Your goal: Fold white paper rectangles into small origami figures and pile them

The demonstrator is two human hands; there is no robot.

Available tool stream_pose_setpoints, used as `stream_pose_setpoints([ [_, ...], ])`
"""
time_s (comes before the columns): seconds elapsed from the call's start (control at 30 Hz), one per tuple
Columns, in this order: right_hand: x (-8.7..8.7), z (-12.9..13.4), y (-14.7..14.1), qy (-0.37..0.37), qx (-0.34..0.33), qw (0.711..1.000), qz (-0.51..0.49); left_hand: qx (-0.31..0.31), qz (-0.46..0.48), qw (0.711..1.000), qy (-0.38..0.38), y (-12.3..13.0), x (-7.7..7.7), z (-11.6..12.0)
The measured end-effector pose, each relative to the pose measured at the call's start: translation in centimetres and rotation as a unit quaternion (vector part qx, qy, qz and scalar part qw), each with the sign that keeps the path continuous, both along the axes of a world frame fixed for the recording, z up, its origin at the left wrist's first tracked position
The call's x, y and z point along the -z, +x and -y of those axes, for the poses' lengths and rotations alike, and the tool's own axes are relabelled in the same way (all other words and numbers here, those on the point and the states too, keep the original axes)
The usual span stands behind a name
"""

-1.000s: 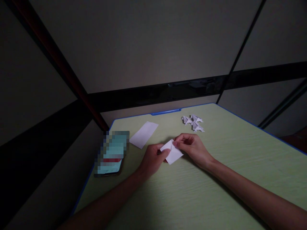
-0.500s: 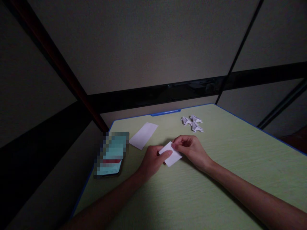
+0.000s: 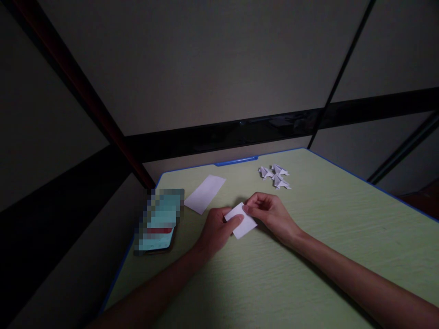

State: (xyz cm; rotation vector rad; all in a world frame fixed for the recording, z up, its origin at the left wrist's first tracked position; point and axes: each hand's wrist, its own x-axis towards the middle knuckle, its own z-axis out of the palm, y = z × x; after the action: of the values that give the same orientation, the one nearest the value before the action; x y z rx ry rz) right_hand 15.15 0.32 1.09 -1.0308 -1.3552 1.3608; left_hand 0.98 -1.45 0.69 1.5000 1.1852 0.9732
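Note:
A small white piece of paper (image 3: pixel 244 227), roughly rectangular, is held between both hands just above the table. My left hand (image 3: pixel 216 231) grips its left side, thumb flat on top and fingers hidden beneath. At its upper right corner my right hand (image 3: pixel 269 212) pinches the edge between thumb and fingertips. Beyond the right hand stand three small folded paper figures (image 3: pixel 279 180), close together. A flat white sheet of paper (image 3: pixel 206 194) lies past the left hand.
The pale green table (image 3: pixel 329 219) has a blue edge and a blue strip (image 3: pixel 236 161) at the back. A phone (image 3: pixel 161 224), partly pixelated, lies at the left edge. Behind rises a grey panelled wall (image 3: pixel 219 68) with a dark band.
The held paper has shifted slightly left and turned a little, with both hands still on it. The phone, sheet and folded figures stay in place.

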Motion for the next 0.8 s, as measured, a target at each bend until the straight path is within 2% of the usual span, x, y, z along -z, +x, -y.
stream_pose_setpoints([
  [0.27, 0.1, -0.1, 0.2, 0.032, -0.110, 0.989, 0.088, -0.006, -0.027, 1.000, 0.007, 0.1, -0.2, 0.0],
  [0.43, 0.4, -0.1, 0.3, -0.003, -0.128, 0.990, 0.053, 0.002, -0.025, 1.000, 0.003, 0.1, -0.1, 0.0],
  [0.63, 1.0, -0.1, 0.4, -0.050, -0.117, 0.992, -0.011, 0.024, 0.003, 1.000, -0.009, -0.1, 0.2, -0.1],
  [0.8, 0.4, 0.0, 0.4, -0.072, -0.146, 0.986, -0.036, 0.043, 0.011, 0.999, -0.024, -0.3, 0.2, -0.1],
])
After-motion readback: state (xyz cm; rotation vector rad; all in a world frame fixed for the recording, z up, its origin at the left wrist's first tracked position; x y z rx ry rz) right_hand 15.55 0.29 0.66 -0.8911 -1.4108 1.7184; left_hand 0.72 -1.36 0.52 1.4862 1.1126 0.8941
